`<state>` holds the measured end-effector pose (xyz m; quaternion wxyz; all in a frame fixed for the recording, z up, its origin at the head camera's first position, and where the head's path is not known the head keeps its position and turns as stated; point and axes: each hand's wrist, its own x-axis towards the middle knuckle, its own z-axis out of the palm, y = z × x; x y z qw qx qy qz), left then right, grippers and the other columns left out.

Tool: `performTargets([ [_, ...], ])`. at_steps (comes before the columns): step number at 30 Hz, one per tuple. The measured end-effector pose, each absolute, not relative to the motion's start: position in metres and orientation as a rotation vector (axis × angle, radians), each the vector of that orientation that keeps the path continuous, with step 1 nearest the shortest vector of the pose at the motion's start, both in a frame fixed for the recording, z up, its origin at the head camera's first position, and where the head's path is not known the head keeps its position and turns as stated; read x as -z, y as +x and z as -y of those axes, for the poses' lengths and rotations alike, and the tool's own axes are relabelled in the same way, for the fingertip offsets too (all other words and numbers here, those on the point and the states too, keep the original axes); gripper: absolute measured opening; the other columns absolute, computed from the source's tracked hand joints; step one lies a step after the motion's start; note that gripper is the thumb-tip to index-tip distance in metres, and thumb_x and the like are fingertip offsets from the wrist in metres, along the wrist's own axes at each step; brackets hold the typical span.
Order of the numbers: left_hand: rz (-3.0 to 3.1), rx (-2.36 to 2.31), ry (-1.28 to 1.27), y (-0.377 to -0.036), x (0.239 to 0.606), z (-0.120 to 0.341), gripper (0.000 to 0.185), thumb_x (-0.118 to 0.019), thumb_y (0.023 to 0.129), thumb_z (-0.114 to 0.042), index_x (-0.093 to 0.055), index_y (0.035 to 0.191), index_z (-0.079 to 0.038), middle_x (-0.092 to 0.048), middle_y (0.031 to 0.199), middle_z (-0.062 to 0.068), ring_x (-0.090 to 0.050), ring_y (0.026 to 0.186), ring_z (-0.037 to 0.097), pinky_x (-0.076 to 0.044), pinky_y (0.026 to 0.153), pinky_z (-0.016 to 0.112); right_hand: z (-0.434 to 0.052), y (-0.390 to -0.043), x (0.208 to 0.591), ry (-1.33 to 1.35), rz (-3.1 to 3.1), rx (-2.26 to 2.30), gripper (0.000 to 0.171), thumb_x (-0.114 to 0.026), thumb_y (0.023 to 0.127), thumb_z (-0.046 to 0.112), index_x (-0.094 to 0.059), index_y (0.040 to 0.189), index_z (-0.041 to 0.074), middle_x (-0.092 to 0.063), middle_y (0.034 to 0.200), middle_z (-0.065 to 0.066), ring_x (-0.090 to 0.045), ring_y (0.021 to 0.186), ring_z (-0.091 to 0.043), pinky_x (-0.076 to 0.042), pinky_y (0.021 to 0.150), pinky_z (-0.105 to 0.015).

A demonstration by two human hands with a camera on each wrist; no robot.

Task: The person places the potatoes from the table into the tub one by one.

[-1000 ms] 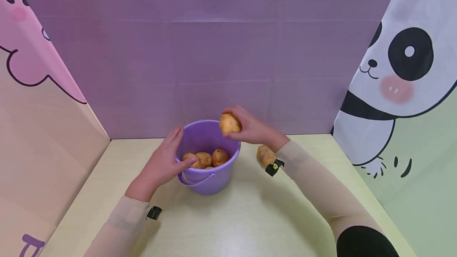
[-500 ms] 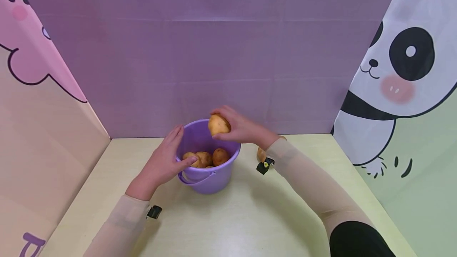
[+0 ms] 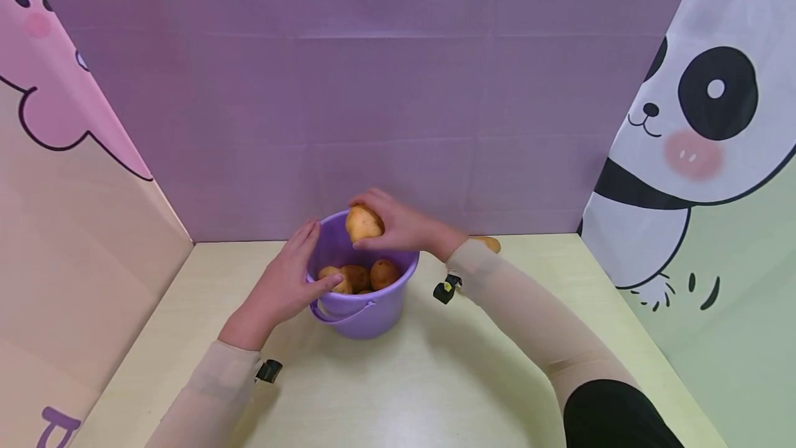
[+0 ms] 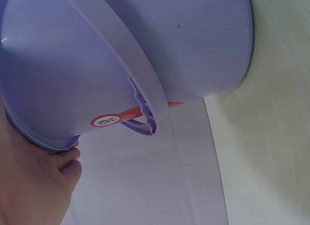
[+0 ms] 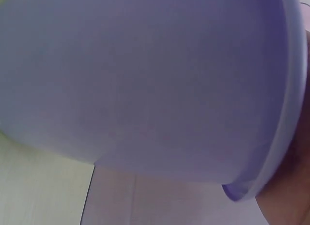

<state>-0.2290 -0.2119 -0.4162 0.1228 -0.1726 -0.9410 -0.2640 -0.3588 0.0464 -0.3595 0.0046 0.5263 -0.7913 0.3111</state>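
Observation:
A purple plastic bucket point(image 3: 363, 316) stands on the pale yellow table point(image 3: 435, 379) with several potatoes point(image 3: 357, 276) inside it. My right hand point(image 3: 388, 225) grips one potato point(image 3: 363, 222) over the bucket's open top. My left hand point(image 3: 292, 275) rests against the bucket's left rim with straight fingers. In the left wrist view the bucket wall point(image 4: 193, 41) and its handle point(image 4: 140, 84) fill the frame. The right wrist view shows only the bucket's side point(image 5: 145, 80).
Another potato point(image 3: 487, 243) lies on the table behind my right forearm, mostly hidden. A purple backdrop point(image 3: 373, 88) closes the far side. A pink cartoon panel point(image 3: 62, 123) stands on the left and a panda panel point(image 3: 703, 123) on the right.
My right hand has carried the potato leftward and slightly down, from the bucket's right rim to over its opening. The left hand has stayed on the bucket.

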Motion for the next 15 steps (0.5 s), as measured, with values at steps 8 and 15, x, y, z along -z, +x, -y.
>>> performTargets([
  [8,2.733,0.768,-0.514,-0.229,0.417,0.212,0.11,-0.074,0.102,-0.057,-0.021,0.172,0.009,-0.018,0.18,0.029,-0.017,0.167,0.047,-0.024,0.131,0.067,-0.037,-0.357,0.361,1.673,2.48,-0.943,0.072,-0.088,0.093,0.033,-0.057,0.151,0.003,-0.057,0.141,-0.01,-0.058,0.12,-0.02,-0.056,0.097,-0.03],
  [15,2.732,0.762,-0.517,-0.229,0.418,0.212,0.11,-0.074,0.101,-0.057,-0.021,0.172,0.009,-0.019,0.18,0.03,-0.018,0.167,0.048,-0.025,0.13,0.067,-0.028,-0.356,0.364,1.683,2.484,-0.907,0.074,-0.088,0.093,0.035,-0.057,0.152,0.002,-0.057,0.141,-0.011,-0.058,0.119,-0.02,-0.054,0.098,-0.026],
])
